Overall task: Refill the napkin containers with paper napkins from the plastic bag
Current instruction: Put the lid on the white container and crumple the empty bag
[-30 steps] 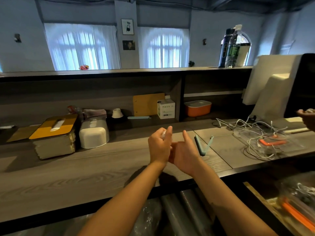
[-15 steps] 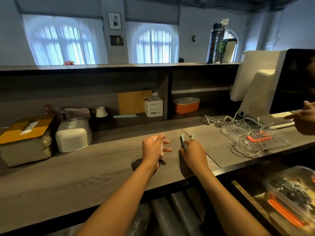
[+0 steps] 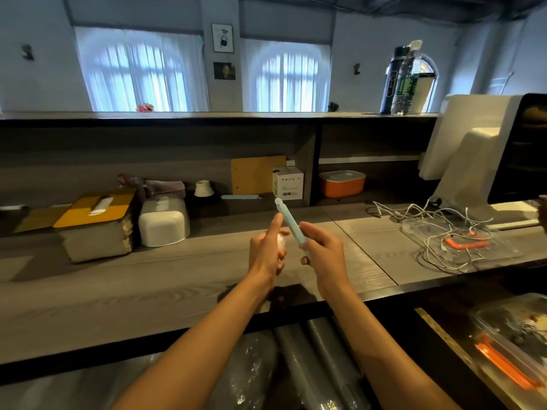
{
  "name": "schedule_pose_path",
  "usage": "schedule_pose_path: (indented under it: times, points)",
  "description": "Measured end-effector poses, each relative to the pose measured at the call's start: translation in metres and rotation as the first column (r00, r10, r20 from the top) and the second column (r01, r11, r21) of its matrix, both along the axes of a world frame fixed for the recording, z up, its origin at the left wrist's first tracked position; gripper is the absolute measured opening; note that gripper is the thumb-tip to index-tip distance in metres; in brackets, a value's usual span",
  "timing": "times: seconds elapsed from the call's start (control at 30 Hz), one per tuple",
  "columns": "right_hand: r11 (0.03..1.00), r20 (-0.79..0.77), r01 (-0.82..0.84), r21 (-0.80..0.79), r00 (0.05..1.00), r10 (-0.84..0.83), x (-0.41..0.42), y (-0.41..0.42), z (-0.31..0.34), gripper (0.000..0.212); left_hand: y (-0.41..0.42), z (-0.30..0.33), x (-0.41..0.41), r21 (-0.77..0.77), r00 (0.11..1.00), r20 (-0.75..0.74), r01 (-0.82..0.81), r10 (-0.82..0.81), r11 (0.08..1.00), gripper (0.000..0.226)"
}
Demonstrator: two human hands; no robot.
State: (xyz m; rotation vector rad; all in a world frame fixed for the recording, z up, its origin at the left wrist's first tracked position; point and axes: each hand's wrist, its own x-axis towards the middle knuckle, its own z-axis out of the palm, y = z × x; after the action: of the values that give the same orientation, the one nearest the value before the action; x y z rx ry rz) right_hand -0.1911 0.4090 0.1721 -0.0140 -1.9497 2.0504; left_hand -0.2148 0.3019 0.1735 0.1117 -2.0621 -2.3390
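A slim, stiff, light pale-blue plastic sealing clip [image 3: 291,226] is held by its lower end in the right hand [image 3: 322,255] above the grey wooden tabletop [image 3: 148,279], while something small and white, judged soft crumpled plastic, is gripped in the left hand [image 3: 266,255].

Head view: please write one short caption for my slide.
Right hand holds a light-blue clip over the counter; left hand grips something white.

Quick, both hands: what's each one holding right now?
Left hand: fingers curled around a small white object.
Right hand: gripping a light blue bag clip.
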Motion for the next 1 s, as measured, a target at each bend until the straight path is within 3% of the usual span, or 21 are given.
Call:
schedule_pose_path:
  times: [0.1, 0.2, 0.43, 0.57, 0.77, 0.9, 1.0]
  points:
    - [0.995, 0.032, -0.088, -0.043, 0.995, 0.090, 0.017, -0.037, 0.013, 0.034, -0.031, 0.017, 0.019, -0.045, 0.988, -0.131, -0.084, 0.077, 0.995, 0.047]
    - [0.986, 0.022, -0.159, 0.040, 0.987, 0.158, 0.035, -0.073, 0.017, 0.034, -0.072, 0.027, 0.038, -0.114, 0.961, -0.195, -0.220, 0.196, 0.969, 0.033]
    - [0.867, 0.077, -0.466, 0.178, 0.885, 0.460, 0.086, -0.167, 0.017, 0.022, -0.186, 0.029, 0.113, -0.089, 0.940, -0.166, -0.314, 0.297, 0.945, 0.031]
    - [0.777, 0.129, -0.605, 0.173, 0.796, 0.591, 0.119, -0.232, 0.010, 0.021, -0.259, 0.018, 0.160, -0.044, 0.916, -0.119, -0.390, 0.383, 0.920, 0.033]
    - [0.665, 0.176, -0.741, 0.098, 0.670, 0.721, 0.171, -0.355, -0.022, 0.021, -0.357, -0.019, 0.227, 0.001, 0.689, -0.206, -0.710, 0.695, 0.705, 0.028]
    - [0.599, 0.168, -0.793, 0.111, 0.609, 0.775, 0.208, -0.440, -0.063, 0.022, -0.419, -0.063, 0.272, -0.007, 0.584, -0.179, -0.805, 0.791, 0.593, 0.022]
    - [0.512, 0.216, -0.850, 0.124, 0.526, 0.822, 0.234, -0.498, -0.107, 0.023, -0.464, -0.107, 0.306, -0.010, 0.515, -0.113, -0.856, 0.850, 0.517, 0.031]
